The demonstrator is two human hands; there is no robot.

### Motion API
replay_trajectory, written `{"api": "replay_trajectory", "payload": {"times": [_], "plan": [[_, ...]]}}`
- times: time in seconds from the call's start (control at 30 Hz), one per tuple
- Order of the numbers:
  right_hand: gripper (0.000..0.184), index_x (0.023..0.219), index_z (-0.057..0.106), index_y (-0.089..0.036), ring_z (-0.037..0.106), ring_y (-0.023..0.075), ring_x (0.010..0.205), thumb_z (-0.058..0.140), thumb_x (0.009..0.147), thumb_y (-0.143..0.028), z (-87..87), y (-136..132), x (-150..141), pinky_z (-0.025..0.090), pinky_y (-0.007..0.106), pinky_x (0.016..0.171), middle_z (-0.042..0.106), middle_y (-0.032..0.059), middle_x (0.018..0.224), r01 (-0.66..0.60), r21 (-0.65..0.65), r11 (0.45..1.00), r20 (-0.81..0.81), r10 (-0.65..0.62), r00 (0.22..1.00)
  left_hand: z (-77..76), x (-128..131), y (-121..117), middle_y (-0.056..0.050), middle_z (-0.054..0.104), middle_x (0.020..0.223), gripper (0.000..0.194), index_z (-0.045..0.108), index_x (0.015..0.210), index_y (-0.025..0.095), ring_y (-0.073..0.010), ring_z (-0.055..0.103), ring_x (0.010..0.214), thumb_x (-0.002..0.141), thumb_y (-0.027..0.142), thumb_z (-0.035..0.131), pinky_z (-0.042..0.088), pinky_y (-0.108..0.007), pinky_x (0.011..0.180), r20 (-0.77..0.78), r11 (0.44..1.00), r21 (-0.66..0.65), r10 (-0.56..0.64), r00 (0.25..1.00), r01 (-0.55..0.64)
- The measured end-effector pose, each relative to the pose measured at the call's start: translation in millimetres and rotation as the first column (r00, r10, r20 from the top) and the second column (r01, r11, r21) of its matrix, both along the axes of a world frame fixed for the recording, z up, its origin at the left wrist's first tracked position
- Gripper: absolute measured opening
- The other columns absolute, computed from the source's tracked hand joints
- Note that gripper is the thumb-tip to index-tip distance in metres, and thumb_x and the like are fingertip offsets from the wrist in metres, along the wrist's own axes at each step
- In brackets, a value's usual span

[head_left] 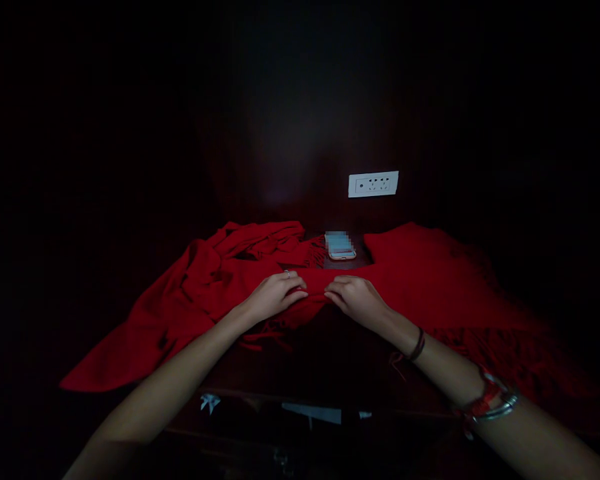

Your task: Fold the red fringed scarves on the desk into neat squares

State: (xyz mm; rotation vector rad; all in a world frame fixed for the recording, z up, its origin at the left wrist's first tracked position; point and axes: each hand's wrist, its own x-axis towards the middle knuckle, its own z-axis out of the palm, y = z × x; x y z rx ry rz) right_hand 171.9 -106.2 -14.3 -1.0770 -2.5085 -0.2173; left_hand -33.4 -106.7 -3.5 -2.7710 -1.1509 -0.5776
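Red fringed cloth (315, 283) lies across the middle of the head view, on a dark table (330, 360), with its long axis running from left to right. Its left part is bunched in loose folds and tapers to a pointed corner aimed toward the near left. Its right part spreads broad and flatter, fading into shadow at the far right. Between the two, the cloth narrows to a short band that passes through the hands. Fringe shows in three places: behind the band, pointing right toward the phone; below the left hand; and along the near right edge.

Left hand (279, 293) and right hand (359, 297) stand apart with the band between them, fingertips turned toward each other. Each appears to pinch the cloth between thumb and curled fingers. A ring (287, 274) sits on a left finger; a dark cord bracelet (419, 343) circles the right wrist, and red and silvery bangles (497, 400) sit higher on that forearm.

Just beyond the band lies a phone (343, 255), partly pixelated. Behind the table rises a dark wall (300, 127) with a faint sheen, bearing a white socket plate (373, 185) right of centre. Pale pieces (311, 412) show beneath the table's front edge, too dim to identify. Deep darkness covers both sides of the room.
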Motion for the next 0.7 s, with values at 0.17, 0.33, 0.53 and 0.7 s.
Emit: {"api": "replay_trajectory", "payload": {"times": [0.17, 0.33, 0.53, 0.7], "plan": [[0.019, 0.083, 0.061, -0.018, 0.054, 0.0138, 0.074, 0.043, 0.081, -0.022, 0.5, 1.6, 1.7, 0.037, 0.022, 0.065, 0.06, 0.0041, 0.078, 0.065, 0.02, 0.998, 0.001, -0.065, 0.998, 0.3, -5.7, 1.7, -0.004, 0.055, 0.083, 0.02, 0.056, 0.087, 0.017, -0.0128, 0.051, 0.077, 0.084, 0.023, 0.038, 0.039, -0.023, 0.074, 0.024, 0.992, 0.105, 0.062, 0.998, -0.064], [0.027, 0.1, 0.056, -0.017, 0.053, 0.0153, 0.082, 0.047, 0.079, -0.031, -3.9, 1.8, -3.4, 0.039, 0.024, 0.072, 0.06, 0.006, 0.09, -0.032, 0.019, 0.999, -0.057, 0.033, 0.998, -6.9, 4.8, -1.4, -0.003, 0.055, 0.082, 0.015, 0.054, 0.087, 0.016, -0.0113, 0.051, 0.077, 0.083, 0.022, 0.042, 0.041, -0.021, 0.073, 0.142, 0.995, 0.098, -0.019, 0.99, 0.005], [0.022, 0.084, 0.061, -0.017, 0.055, 0.0133, 0.076, 0.04, 0.082, -0.021, -3.6, 2.5, -5.8, 0.038, 0.023, 0.071, 0.062, 0.0043, 0.079, 0.005, 0.03, 1.0, -0.029, -0.004, 1.0, -10.0, 7.0, 0.9, -0.003, 0.055, 0.085, 0.015, 0.052, 0.09, 0.017, -0.0128, 0.051, 0.079, 0.082, 0.025, 0.042, 0.041, -0.023, 0.074, 0.101, 0.997, 0.08, 0.004, 0.995, -0.013], [0.022, 0.081, 0.061, -0.017, 0.055, 0.0141, 0.074, 0.039, 0.081, -0.02, 1.5, 4.3, -0.3, 0.038, 0.023, 0.069, 0.061, 0.0049, 0.078, 0.094, 0.056, 0.994, -0.001, -0.094, 0.996, 0.3, -5.8, 4.0, -0.004, 0.054, 0.086, 0.017, 0.053, 0.09, 0.017, -0.0146, 0.05, 0.08, 0.084, 0.024, 0.038, 0.04, -0.024, 0.075, 0.008, 0.982, 0.149, 0.114, 0.993, -0.114]]}}
